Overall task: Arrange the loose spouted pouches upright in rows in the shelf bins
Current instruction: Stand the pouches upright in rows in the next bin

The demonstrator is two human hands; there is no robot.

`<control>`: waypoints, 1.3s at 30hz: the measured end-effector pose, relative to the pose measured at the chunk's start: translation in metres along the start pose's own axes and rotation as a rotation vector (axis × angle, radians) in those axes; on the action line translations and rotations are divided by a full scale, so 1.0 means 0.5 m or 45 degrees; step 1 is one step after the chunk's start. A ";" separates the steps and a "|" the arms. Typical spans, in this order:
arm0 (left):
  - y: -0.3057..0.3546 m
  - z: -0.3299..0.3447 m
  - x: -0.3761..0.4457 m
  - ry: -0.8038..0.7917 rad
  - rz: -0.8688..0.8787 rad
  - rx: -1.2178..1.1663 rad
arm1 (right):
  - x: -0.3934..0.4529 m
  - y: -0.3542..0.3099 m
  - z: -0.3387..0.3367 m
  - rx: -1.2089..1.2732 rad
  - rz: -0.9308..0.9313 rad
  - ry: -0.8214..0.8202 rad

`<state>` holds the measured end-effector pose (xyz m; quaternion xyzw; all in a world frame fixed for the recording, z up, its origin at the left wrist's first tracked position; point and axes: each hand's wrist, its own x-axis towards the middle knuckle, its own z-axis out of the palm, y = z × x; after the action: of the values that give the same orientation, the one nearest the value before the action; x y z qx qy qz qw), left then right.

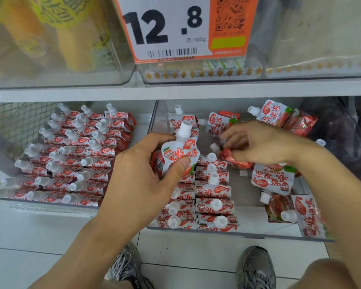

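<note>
My left hand (142, 174) holds a red-and-white spouted pouch (180, 151) upright above the right clear bin (248, 233), spout up. My right hand (258, 142) pinches another pouch (234, 160) lying on the bin floor. Two rows of upright pouches (206, 201) fill the bin's left part. Loose pouches (273, 180) lie flat at the right and back of it. The left bin (40, 202) is packed with neat rows of pouches (71, 159).
A shelf edge (175, 91) runs just above the bins, carrying clear boxes and an orange price tag (175, 28). A dark bag (342, 132) sits to the right of the loose pouches. White floor tiles and my shoes (256, 268) lie below.
</note>
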<state>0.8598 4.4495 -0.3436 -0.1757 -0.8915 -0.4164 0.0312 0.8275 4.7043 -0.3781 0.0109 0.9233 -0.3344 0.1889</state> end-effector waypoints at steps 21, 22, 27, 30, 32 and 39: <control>-0.002 -0.002 -0.002 0.022 0.032 -0.010 | 0.047 -0.008 0.056 -0.230 -0.245 0.262; -0.002 -0.002 -0.001 0.026 0.032 -0.012 | 0.050 -0.006 0.052 -0.188 -0.258 0.253; -0.002 0.000 0.001 0.028 0.029 -0.020 | 0.059 -0.015 0.051 -0.235 -0.328 0.238; -0.003 0.001 0.000 0.029 0.039 -0.021 | 0.057 -0.011 0.046 -0.185 -0.280 0.167; -0.005 0.002 0.000 0.034 0.041 -0.013 | 0.049 -0.009 0.042 -0.125 -0.229 0.061; -0.006 0.006 0.005 0.037 0.044 0.006 | 0.035 -0.032 0.031 -0.082 -0.160 -0.134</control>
<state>0.8564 4.4506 -0.3472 -0.1850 -0.8887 -0.4164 0.0517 0.8140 4.6802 -0.3853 -0.0706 0.9212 -0.3160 0.2160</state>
